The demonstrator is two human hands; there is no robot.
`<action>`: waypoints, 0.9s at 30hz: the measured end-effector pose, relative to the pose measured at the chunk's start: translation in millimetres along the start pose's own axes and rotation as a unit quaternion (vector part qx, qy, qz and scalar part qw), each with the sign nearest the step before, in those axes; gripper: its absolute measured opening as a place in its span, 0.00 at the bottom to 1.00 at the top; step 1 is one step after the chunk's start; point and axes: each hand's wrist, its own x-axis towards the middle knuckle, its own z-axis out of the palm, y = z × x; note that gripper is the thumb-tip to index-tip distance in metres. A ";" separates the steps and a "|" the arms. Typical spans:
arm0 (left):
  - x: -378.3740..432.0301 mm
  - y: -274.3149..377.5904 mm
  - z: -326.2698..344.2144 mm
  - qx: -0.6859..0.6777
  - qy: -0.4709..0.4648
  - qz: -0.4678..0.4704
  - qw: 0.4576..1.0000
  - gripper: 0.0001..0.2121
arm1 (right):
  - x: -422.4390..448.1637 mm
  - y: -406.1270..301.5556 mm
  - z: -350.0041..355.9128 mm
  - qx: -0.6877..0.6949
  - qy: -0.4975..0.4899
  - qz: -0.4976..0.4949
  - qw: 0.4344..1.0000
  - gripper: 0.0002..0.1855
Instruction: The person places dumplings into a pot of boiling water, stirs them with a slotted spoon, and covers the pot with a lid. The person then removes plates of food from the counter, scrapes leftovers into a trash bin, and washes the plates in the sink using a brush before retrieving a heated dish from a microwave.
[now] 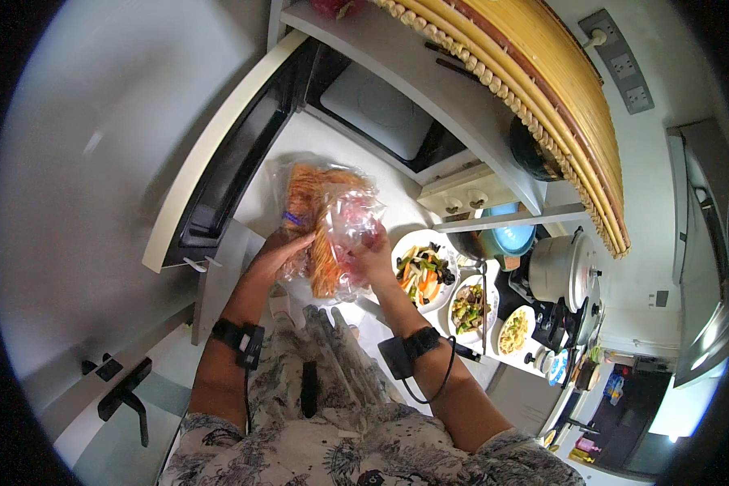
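Note:
Both of my hands are on clear plastic packaging that holds orange-brown, strand-like dried food (322, 267), possibly noodles. My left hand (282, 252) is around the left side of the packaging, its thumb lying across the front. On the right side, my right hand (369, 258) grips the crinkled plastic (355, 209), where something reddish shows through. A blue-violet band or mark (293, 217) crosses the left bundle. The fingers of both hands are partly hidden by the plastic. Beneath the packaging is a white countertop (346, 143).
A microwave oven (376, 103) stands behind with its door (231, 158) swung out to the left. Plates of stir-fried vegetables (425, 273), a meat dish (469, 307) and noodles (515, 331) line the right side. Beyond are a pot (553, 267) and overhead woven bamboo trays (540, 67).

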 end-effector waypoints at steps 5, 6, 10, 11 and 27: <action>-64.9 16.5 41.5 -0.067 0.102 0.003 0.993 0.22 | -24.4 -12.1 -11.8 -0.266 -0.065 -0.064 0.960 0.41; -64.2 -6.8 20.2 -0.097 0.087 0.020 0.991 0.22 | -33.5 -37.4 -10.6 -0.285 -0.098 -0.045 0.952 0.42; -65.2 -60.0 -14.6 -0.144 0.097 0.044 0.984 0.25 | -53.6 -78.5 -24.2 -0.298 -0.137 -0.026 0.944 0.40; -60.9 -72.9 -20.4 -0.152 0.082 0.048 0.984 0.25 | -57.0 -80.5 -32.0 -0.286 -0.128 -0.032 0.949 0.38; -78.4 -113.2 -32.7 -0.174 0.059 0.048 0.982 0.21 | -9.6 -257.1 -138.0 0.100 0.074 -0.024 0.992 0.21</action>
